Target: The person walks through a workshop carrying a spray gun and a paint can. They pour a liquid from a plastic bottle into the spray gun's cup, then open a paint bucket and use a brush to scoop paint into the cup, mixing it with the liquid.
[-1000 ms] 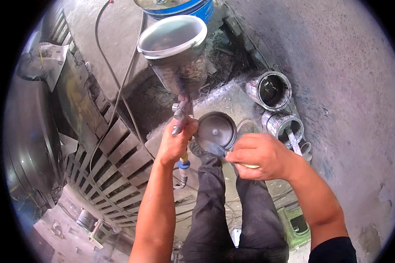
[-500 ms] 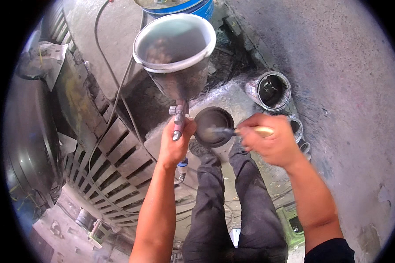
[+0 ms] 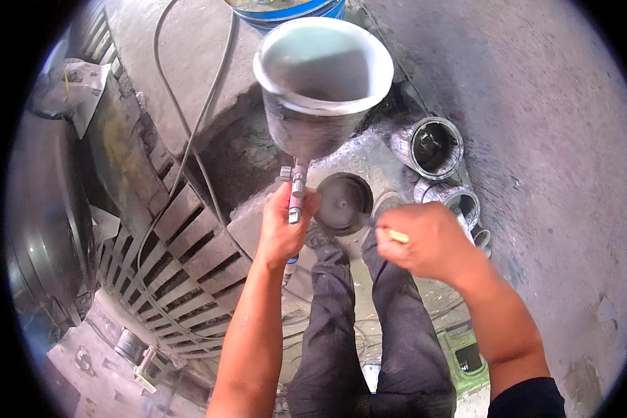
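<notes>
My left hand (image 3: 285, 226) is closed around a spray gun (image 3: 297, 191) with silver knobs. Joined above it is a large open paint cup (image 3: 306, 132), pale-rimmed, dark-stained outside, greyish inside and tilted toward me. My right hand (image 3: 425, 240) grips a brush (image 3: 397, 236) by its yellow handle; its blurred dark tip points left. That tip is at the right edge of a round dark pot (image 3: 343, 204) in front of my shoes. Grey matter shows inside the pot. Whether the brush touches it I cannot tell.
Paint-stained cans (image 3: 428, 148) lie or lean on the right. A blue drum (image 3: 292, 12) stands at the far edge. Hoses (image 3: 212, 90) run over slatted grating (image 3: 188, 240) on the left. A dark glossy curved body (image 3: 49, 223) is far left; a green frame (image 3: 467, 355) lies near my right leg.
The cup and spray gun have moved right, and the cup has tilted differently. My right hand has come slightly down, drawing the brush from over the pot toward its right edge.
</notes>
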The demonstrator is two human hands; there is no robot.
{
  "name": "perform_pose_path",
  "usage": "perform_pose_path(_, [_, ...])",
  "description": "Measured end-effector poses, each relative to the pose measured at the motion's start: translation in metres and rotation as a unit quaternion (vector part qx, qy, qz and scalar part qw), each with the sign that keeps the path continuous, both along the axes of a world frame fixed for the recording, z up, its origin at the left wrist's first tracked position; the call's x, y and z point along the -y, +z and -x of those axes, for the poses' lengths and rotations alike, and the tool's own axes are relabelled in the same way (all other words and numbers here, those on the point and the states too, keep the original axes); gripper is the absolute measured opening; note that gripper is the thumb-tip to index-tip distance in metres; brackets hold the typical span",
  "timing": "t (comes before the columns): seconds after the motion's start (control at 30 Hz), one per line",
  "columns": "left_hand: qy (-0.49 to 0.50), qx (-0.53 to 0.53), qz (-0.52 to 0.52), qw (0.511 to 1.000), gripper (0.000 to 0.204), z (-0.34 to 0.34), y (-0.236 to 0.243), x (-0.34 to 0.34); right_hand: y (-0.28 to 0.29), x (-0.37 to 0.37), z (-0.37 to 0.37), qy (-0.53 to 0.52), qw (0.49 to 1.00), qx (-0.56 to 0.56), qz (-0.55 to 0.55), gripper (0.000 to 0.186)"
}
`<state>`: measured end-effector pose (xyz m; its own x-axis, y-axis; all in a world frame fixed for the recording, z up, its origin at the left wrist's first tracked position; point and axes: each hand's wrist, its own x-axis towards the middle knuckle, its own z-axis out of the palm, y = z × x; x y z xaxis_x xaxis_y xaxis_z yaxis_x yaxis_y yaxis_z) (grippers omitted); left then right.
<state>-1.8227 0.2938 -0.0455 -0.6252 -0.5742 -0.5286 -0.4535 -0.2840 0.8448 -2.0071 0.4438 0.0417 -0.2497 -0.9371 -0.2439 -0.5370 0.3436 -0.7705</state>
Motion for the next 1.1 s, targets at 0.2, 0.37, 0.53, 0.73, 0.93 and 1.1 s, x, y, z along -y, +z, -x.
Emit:
perform_pose_path(0.2, [-0.025,0.066,-0.042,0.997,0.012,0.011,0.011,0.005,-0.01,0.012,-0.005,-0.01,0.986,-0.113,0.126,0.016])
perform_pose_path(0.37, [-0.002,0.123,-0.096,0.988,0.014,0.013,0.014,0.017,-0.014,-0.004,-0.016,0.066,0.98,0.014,0.188,0.029])
perform_pose_path(0.53, [0.017,0.099,-0.119,0.988,0.015,0.001,0.002,0.016,-0.022,-0.008,0.001,0.085,0.972,0.001,0.218,0.034])
perform_pose_path(0.73, [0.0,0.084,-0.054,0.995,0.016,0.001,0.004,0.01,-0.03,0.002,0.003,-0.024,0.978,-0.093,0.187,0.022])
perform_pose_path(0.93, [0.028,0.054,-0.016,0.998,0.016,0.001,0.004,0.004,-0.007,-0.003,-0.022,-0.187,0.961,0.2,0.041,0.017])
perform_pose_path(1.1, [0.043,0.034,0.009,0.998,0.013,-0.009,-0.002,-0.001,0.0,-0.01,-0.005,-0.114,0.987,0.115,-0.002,0.014])
